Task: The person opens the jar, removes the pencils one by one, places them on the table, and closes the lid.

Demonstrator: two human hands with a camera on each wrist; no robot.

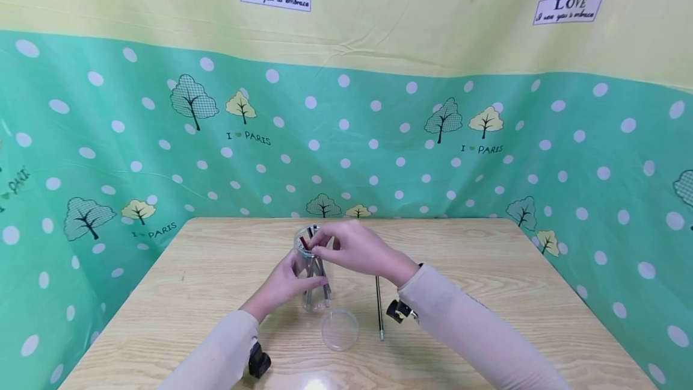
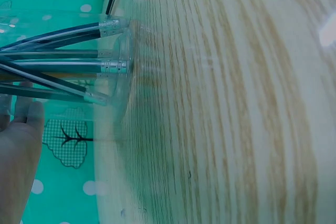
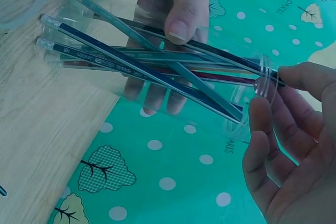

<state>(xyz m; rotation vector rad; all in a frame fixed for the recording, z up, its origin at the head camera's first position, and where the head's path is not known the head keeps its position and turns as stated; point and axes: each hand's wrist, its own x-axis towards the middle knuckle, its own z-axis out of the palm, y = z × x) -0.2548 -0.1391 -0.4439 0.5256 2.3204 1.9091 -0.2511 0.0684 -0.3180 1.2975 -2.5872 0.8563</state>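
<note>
A clear jar point(image 1: 325, 294) of dark pencils stands on the table in the head view. My left hand point(image 1: 281, 284) grips its side, thumb in front; in the right wrist view that hand's point(image 3: 190, 3) fingers show through the wall. My right hand point(image 1: 360, 248) is at the jar's mouth, its thumb and fingers point(image 3: 260, 111) pinching the upper end of a dark pencil point(image 3: 226, 57) by the rim. One red pencil point(image 3: 220, 78) is among them. Several silver ferrules point(image 2: 115, 66) rest near the jar's bottom in the left wrist view.
A round clear lid point(image 1: 340, 330) lies on the wooden table point(image 1: 216, 269) in front of the jar. To its right is a single black pencil point(image 1: 380, 312) under my right forearm. A green and yellow cloth point(image 1: 346, 101) hangs behind and at both sides.
</note>
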